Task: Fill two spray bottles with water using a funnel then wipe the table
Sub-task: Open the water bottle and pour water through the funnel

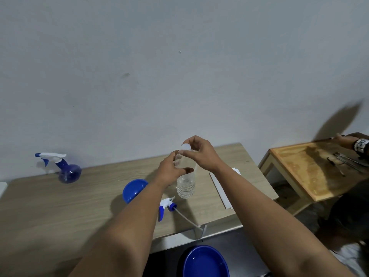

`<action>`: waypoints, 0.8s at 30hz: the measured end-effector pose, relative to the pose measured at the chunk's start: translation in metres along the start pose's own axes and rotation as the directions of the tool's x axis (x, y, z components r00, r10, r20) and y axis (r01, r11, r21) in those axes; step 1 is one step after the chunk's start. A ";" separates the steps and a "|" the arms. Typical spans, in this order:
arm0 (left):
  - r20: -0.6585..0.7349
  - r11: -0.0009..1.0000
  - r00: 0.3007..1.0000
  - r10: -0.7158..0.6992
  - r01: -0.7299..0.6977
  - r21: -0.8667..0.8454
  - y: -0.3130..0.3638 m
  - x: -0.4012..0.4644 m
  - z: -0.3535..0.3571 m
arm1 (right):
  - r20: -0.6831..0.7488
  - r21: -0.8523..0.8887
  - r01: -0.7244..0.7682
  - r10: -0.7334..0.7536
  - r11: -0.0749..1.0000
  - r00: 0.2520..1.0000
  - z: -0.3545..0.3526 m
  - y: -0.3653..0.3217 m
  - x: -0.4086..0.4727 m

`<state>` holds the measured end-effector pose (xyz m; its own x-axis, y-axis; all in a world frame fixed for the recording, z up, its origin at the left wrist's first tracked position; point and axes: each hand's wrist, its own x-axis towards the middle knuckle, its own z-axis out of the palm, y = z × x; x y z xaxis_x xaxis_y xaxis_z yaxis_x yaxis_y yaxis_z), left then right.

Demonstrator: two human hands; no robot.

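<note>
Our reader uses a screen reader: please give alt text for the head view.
Left hand holds a clear water bottle upright on a wooden table while the right hand pinches its white cap; a blue spray bottle stands far left.

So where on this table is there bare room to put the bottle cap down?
Bare wood lies between the blue spray bottle and the blue funnel, and along the near left edge of the wooden table. It is crowded around the clear water bottle: the loose spray head and white strip flank it.

Left hand gripping, right hand pinching above, both arms outstretched
</note>
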<state>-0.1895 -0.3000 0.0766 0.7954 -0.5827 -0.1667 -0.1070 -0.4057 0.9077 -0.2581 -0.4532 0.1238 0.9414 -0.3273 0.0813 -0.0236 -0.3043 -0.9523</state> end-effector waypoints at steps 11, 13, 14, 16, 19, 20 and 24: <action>-0.003 1.000 1.000 -0.019 0.019 -0.020 -0.001 0.005 0.002 | -0.470 0.110 -0.241 0.264 0.964 0.842 -0.025 0.059 -0.012; -0.003 1.000 1.000 -0.016 0.016 -0.023 -0.002 0.006 0.001 | -0.388 -0.014 -0.428 0.390 0.903 0.835 -0.021 0.104 -0.032; -0.005 1.000 1.000 -0.018 0.018 -0.024 -0.003 0.006 0.001 | -0.327 -0.099 -0.493 0.440 0.864 0.836 -0.017 0.125 -0.041; 0.000 1.000 1.000 -0.023 0.023 -0.019 -0.003 0.006 0.001 | -0.218 -0.213 -0.562 0.522 0.799 0.825 -0.007 0.156 -0.060; 0.007 1.000 1.000 -0.027 0.028 -0.014 -0.003 0.005 0.001 | -0.147 -0.229 -0.597 0.579 0.769 0.802 0.008 0.177 -0.081; 0.004 0.999 1.000 -0.030 0.030 -0.014 -0.004 0.005 0.001 | -0.138 -0.236 -0.597 0.582 0.766 0.801 0.012 0.182 -0.085; -0.008 0.999 1.000 -0.030 0.030 -0.016 -0.004 0.004 0.001 | -0.122 -0.345 -0.567 0.563 0.748 0.817 0.021 0.198 -0.091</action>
<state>-0.1864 -0.3010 0.0718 0.8032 -0.5643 -0.1909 -0.0732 -0.4115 0.9085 -0.3412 -0.4650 -0.0778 0.7149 -0.5481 -0.4342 -0.6676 -0.3503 -0.6570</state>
